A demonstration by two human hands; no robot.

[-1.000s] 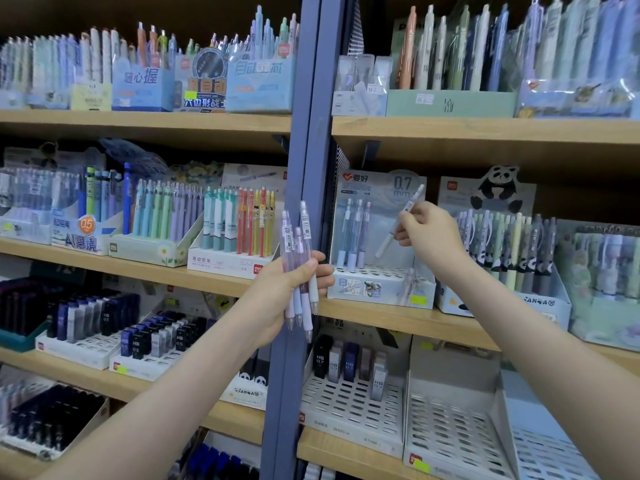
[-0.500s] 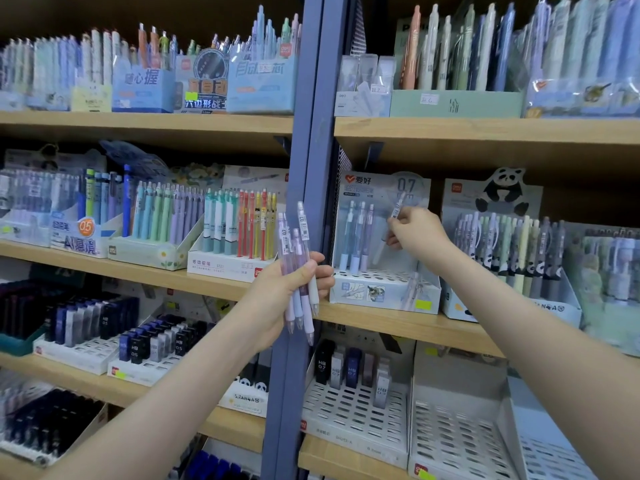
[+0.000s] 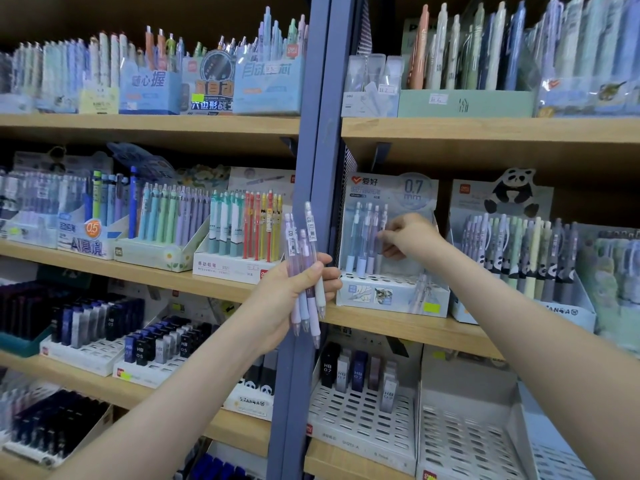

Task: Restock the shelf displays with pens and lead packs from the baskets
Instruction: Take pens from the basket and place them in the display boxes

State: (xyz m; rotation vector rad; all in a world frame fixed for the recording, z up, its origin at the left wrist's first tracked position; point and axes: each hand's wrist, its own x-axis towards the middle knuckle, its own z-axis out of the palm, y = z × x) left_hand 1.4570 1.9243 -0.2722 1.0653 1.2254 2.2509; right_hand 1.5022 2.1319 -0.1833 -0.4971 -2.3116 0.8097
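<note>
My left hand grips a bunch of several pastel pens, held upright in front of the blue shelf post. My right hand reaches into the white and blue 0.7 mm pen display on the middle shelf. It pinches a single clear pen that stands upright beside three pens standing in the display's back row. The pen's lower end is hidden behind my fingers. Most holes of the display stand bare.
A panda pen display stands right of the 0.7 mm box. Below it are a white tray with a few HB lead packs and an empty white tray. The blue post splits the shelving. Full pen and lead displays fill the left shelves.
My right hand has brought its pen down from a tilt in front of the display header to upright in the back row. My left hand has stayed in place with its bunch.
</note>
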